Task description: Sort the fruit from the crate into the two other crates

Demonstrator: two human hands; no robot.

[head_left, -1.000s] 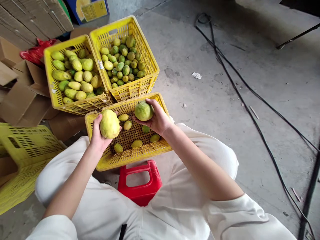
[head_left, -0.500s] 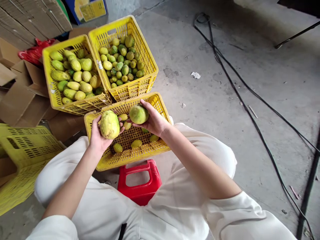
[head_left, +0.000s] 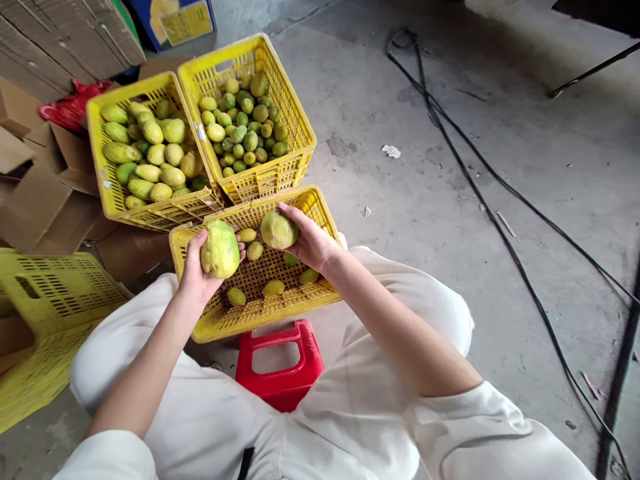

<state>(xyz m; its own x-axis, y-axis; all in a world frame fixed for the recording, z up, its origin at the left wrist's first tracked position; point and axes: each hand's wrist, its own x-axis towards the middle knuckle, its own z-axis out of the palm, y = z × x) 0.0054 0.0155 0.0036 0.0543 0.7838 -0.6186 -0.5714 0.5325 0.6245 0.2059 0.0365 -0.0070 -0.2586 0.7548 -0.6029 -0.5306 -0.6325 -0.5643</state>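
Observation:
My left hand (head_left: 196, 277) is wrapped around a large, lumpy yellow-green fruit (head_left: 220, 250) that looks like a papaya. Opposite it, my right hand (head_left: 315, 243) grips a smaller, rounder green fruit (head_left: 279, 230), thumb on top and the other fingers partly hidden beneath. Both fruits are held apart, above a low yellow plastic crate (head_left: 215, 330) between my knees. Several small yellow-green fruits (head_left: 273, 288) lie scattered on that crate's perforated floor.
Beyond stand two yellow crates, the left crate (head_left: 107, 207) of larger fruits and the right crate (head_left: 307, 143) of smaller ones. A red stool (head_left: 280, 380) is below me. Cardboard (head_left: 40, 207) and another yellow crate (head_left: 60, 293) lie left; black cables (head_left: 480, 193) cross the floor right.
The fruit in my left hand has turned, showing a greener side. My right hand's fruit has also turned slightly, and its fingertips have drawn back beneath it.

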